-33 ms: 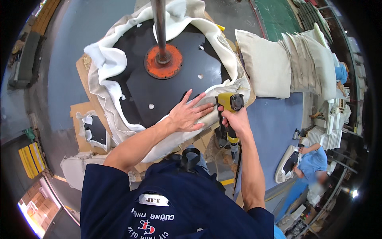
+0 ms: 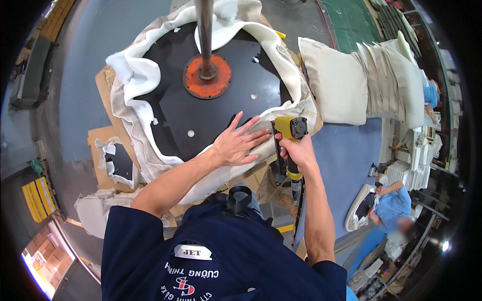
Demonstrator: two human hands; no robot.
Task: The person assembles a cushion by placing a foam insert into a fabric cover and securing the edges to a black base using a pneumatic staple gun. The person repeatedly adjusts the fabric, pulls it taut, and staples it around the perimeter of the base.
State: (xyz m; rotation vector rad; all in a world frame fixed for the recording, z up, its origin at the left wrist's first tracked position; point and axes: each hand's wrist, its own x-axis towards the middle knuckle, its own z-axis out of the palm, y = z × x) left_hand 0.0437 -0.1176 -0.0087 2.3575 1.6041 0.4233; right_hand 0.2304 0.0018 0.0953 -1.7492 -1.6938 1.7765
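Observation:
A black round-edged panel [image 2: 186,118] lies in front of me, with white padding [image 2: 143,75] and beige fabric [image 2: 125,118] gathered around its rim. My left hand [image 2: 238,144] rests on the folded fabric at the near edge, fingers spread toward the panel. Gripped in my right hand [image 2: 299,152] is a yellow and black staple gun [image 2: 287,128]. Its nose is down at the fabric edge, just right of my left fingertips; whether it touches is hard to tell. An orange-red disc [image 2: 218,86] presses on the panel at the foot of a metal post [image 2: 205,35].
Beige cushions [image 2: 334,83] stand in a row at the right. A smaller black piece with white edging [image 2: 120,163] lies on cardboard at left. A co-worker in a blue shirt [image 2: 394,203] handles another padded piece [image 2: 359,210] at the lower right. Below the staple gun hangs a hose fitting [image 2: 296,188].

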